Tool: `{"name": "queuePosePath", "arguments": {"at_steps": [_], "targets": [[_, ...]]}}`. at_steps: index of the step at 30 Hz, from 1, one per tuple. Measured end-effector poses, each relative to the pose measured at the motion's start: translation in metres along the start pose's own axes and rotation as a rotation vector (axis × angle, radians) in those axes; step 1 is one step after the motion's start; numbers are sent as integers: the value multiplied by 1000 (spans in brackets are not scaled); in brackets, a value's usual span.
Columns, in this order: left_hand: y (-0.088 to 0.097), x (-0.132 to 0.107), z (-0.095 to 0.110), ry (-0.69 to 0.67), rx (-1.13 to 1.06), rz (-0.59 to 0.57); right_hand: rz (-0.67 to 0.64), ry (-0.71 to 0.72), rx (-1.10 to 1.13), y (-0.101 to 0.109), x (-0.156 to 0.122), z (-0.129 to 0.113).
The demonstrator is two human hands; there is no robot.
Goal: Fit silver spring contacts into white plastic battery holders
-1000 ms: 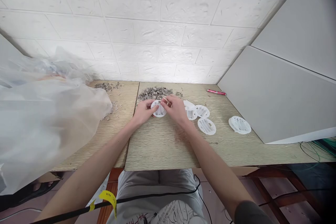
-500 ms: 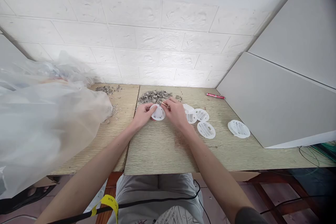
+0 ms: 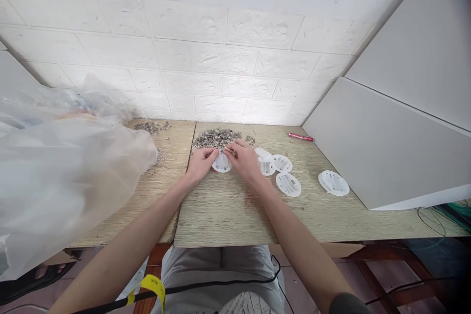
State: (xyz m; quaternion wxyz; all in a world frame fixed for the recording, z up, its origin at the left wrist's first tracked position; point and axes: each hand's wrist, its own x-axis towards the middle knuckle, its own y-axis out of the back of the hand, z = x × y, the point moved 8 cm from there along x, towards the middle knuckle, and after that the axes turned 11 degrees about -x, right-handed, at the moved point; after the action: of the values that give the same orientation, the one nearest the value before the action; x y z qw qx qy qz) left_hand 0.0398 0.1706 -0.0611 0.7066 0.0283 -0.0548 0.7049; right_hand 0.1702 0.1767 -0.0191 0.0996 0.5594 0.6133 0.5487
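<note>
A round white plastic disc with parallel slots is gripped at its left upper edge by my left hand, thumb on top. My right hand is closed in a pinch at the disc's upper right edge; a thin, light-coloured bit shows at its fingertips, too small to name. Just behind both hands lies a heap of small metal clips. To the right of my right hand are several similar discs, one lying nearest me.
Farther right sits a small stack of discs, with a red pen behind it. A large translucent plastic bag covers the table's left side, beside more loose metal clips. A grey panel bounds the right, a white brick-patterned wall the back.
The disc sits slightly lower in the view, and my left thumb has shifted up toward its top edge. My right fingertips have moved slightly left along the rim.
</note>
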Motion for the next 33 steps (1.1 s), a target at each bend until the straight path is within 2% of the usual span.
{"name": "queuePosePath", "arguments": {"at_steps": [9,15,20,23,29,33], "targets": [[-1,0,0,23,-73,-27,-50,-136,247,-2,2,9],[0,1,-1,35,-48,-13,-53,-88,172,-1,3,7],[-2,1,-1,23,-34,-48,-71,-12,152,-2,3,1],[-3,1,-1,2,-60,-81,-102,-91,243,-4,3,7],[-3,2,-1,-6,-45,-80,-251,-337,588,-23,-3,24],[-2,0,0,40,-64,-74,-289,-399,733,-27,-6,23]]}}
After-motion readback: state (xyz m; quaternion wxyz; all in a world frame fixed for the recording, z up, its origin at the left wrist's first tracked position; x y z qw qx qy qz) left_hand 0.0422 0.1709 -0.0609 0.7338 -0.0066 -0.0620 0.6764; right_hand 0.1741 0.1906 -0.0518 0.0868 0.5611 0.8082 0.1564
